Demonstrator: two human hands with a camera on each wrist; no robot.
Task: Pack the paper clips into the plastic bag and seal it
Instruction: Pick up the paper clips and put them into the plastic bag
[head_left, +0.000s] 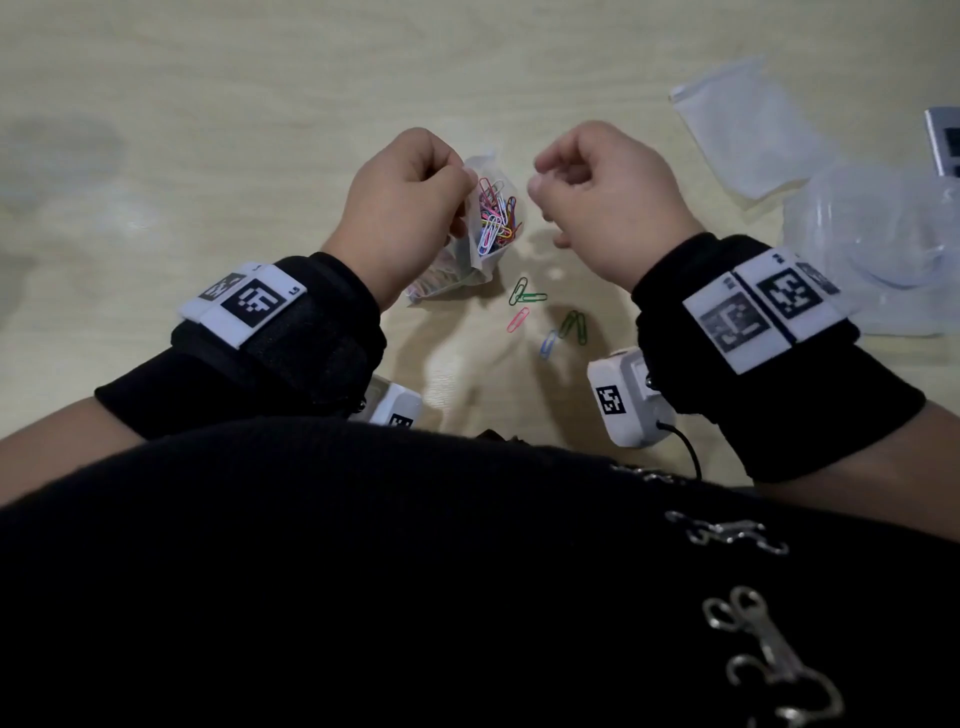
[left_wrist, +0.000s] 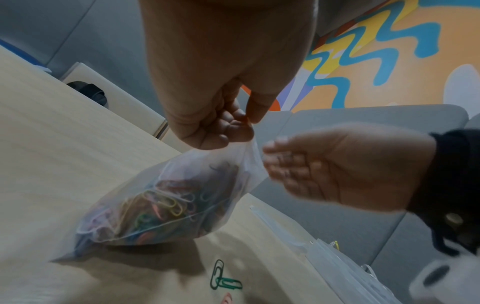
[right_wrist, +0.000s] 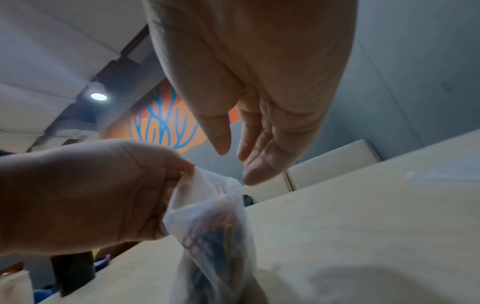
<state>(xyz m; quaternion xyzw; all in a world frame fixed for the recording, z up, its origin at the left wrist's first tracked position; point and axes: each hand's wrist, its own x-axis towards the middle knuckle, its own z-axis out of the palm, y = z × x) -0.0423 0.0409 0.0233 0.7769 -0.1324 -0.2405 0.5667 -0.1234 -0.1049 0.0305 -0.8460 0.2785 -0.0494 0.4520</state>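
A small clear plastic bag (head_left: 491, 218) filled with coloured paper clips hangs just above the wooden table (head_left: 260, 104). My left hand (head_left: 467, 176) pinches its top edge. The left wrist view shows the bag (left_wrist: 161, 205) bulging with clips under the pinching fingers (left_wrist: 233, 131). My right hand (head_left: 540, 176) hovers just right of the bag's mouth, holding nothing. In the right wrist view its thumb and fingers (right_wrist: 249, 164) are relaxed and apart, close to the bag's top (right_wrist: 215, 189). Several loose clips lie below the bag: a green pair (head_left: 524, 295), a pink one (head_left: 518, 319), a blue one (head_left: 548, 343).
Spare empty plastic bags (head_left: 748, 124) lie at the back right. In front of them stands a clear plastic container (head_left: 883, 249). A grey device (head_left: 945, 140) sits at the right edge. Another green clip pair (head_left: 576, 326) lies near my right wrist.
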